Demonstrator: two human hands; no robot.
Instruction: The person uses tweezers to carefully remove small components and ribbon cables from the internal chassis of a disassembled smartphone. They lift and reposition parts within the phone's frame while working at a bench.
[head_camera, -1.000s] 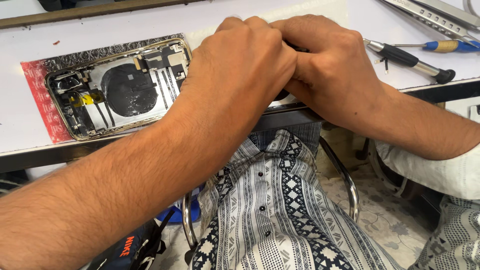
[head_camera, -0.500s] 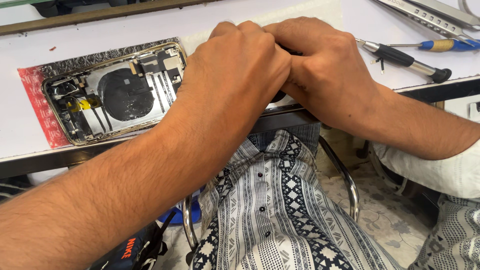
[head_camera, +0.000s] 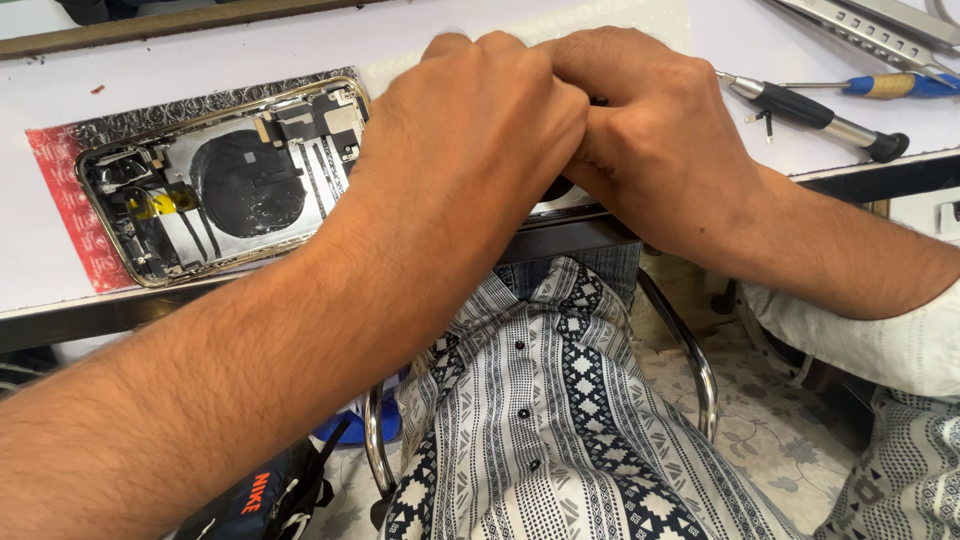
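- Two hands meet at upper centre of the frame: the left hand (head_camera: 470, 130) curled over, the right hand (head_camera: 660, 140) clenched against it, knuckles pressed together over something small and dark that I cannot tell apart.
- Just left of them lies the opened phone chassis (head_camera: 225, 185), its right end under the left hand; thin, stiff, gold-rimmed, with exposed flex cables and a dark round coil, so probably fragile inside and best gripped by the metal rim.
- It rests on a red patterned mat (head_camera: 60, 200) on the white bench (head_camera: 200, 55).
- At upper right a black-handled screwdriver (head_camera: 815, 115) lies well apart.
- Below the bench edge: patterned shirt (head_camera: 550, 420), chrome chair frame (head_camera: 695, 360).
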